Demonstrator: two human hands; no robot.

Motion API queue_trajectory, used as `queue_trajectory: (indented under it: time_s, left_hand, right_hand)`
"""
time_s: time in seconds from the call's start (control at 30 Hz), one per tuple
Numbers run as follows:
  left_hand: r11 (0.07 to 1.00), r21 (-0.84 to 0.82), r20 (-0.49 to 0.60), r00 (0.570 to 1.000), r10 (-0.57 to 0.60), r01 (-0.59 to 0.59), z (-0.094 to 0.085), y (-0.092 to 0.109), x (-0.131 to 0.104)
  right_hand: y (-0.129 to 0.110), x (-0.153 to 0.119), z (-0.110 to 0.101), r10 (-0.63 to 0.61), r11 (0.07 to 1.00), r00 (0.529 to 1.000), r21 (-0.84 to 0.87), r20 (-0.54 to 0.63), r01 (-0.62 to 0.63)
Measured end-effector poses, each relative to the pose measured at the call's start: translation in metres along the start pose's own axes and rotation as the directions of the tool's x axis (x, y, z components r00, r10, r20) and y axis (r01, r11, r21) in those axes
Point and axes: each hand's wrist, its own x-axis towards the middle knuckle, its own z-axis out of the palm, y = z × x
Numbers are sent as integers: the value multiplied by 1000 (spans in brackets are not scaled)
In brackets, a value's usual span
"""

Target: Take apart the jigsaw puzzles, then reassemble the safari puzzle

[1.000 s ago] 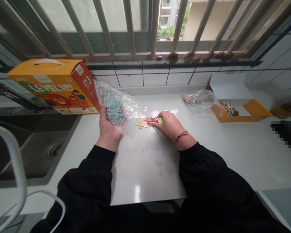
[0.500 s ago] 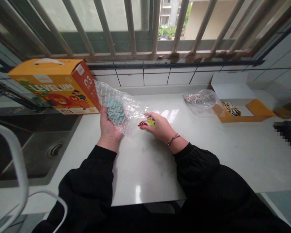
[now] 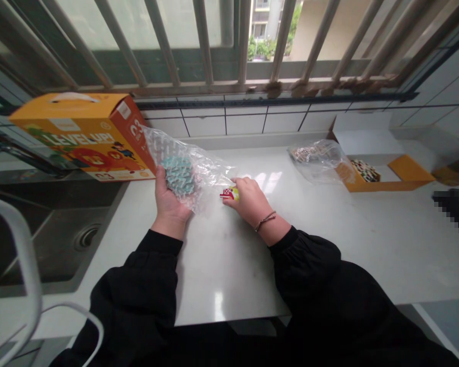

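A clear plastic bag [image 3: 210,171] with a bundle of pale teal pieces [image 3: 179,176] in it rests in my left hand [image 3: 171,206], which cups the bundle from below with the thumb along its left side. My right hand [image 3: 250,203] pinches a small red, white and yellow-green printed piece [image 3: 228,193] between thumb and fingers, beside the right end of the bag. Whether those fingers also touch the bag's edge is hard to make out. Both hands are above the white counter [image 3: 229,275].
An orange "LEVEL UP!" box [image 3: 87,140] stands at the left, behind a dark sink [image 3: 53,229]. At the right are another plastic bag [image 3: 317,160] and an open orange box [image 3: 386,181] holding small pieces. A white cable [image 3: 30,265] curves at the near left.
The printed piece is tilted differently in my right hand, with its red part now more upright. My left hand and the bag have shifted slightly left in the view.
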Motion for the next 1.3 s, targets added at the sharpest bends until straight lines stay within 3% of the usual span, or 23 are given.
queue_trajectory:
  time_s: [0.17, 0.4, 0.53, 0.63, 0.7, 0.8, 0.87, 0.93, 1.0, 1.07, 1.13, 1.2, 1.3]
  left_hand:
    - [998, 59, 39, 999, 6, -8, -5, -1, 1]
    - [998, 64, 43, 999, 13, -16, -6, -2, 2]
    - [998, 53, 30, 999, 19, -20, -2, -2, 0]
    - [999, 38, 22, 999, 27, -28, 2, -1, -2]
    - [999, 27, 13, 999, 36, -36, 4, -1, -3]
    - [999, 29, 2, 999, 35, -35, 7, -1, -5]
    - [999, 38, 8, 1000, 30, -31, 8, -2, -7]
    - [999, 40, 25, 999, 33, -34, 9, -3, -9]
    - [999, 35, 49, 998, 27, -29, 9, -5, -9]
    - [999, 34, 76, 997, -6, 3, 9, -6, -9]
    - [997, 46, 101, 993, -62, 57, 7, -8, -9]
    - [992, 68, 113, 987, -113, 105, 5, -10, -7]
    - [986, 94, 113, 983, -148, 137, 2, -12, -7]
  right_hand:
    - [2, -2, 1, 135, 988, 991, -71, -12, -136]
    - [0, -1, 0, 115, 993, 993, -17, -3, -115]
    - [-4, -2, -5, 124, 989, 990, 77, 71, -129]
    - [-4, -5, -20, 59, 993, 988, 89, 143, -72]
    - [-1, -9, -36, -53, 985, 964, 170, 262, 8]
    - [0, -15, -60, -257, 845, 850, 533, 459, -32]
    - [-2, -18, -69, -297, 687, 843, 714, 448, -138]
    - [-7, -18, -69, -199, 591, 914, 787, 353, -176]
    - [-11, -17, -64, -31, 574, 973, 801, 230, -171]
    - [-14, -16, -60, 120, 607, 986, 777, 117, -166]
    - [-12, -15, -60, 189, 665, 980, 728, 54, -168]
    - [-9, -14, -62, 182, 658, 977, 725, 110, -204]
    - [-1, -12, -60, 187, 478, 950, 822, 251, -311]
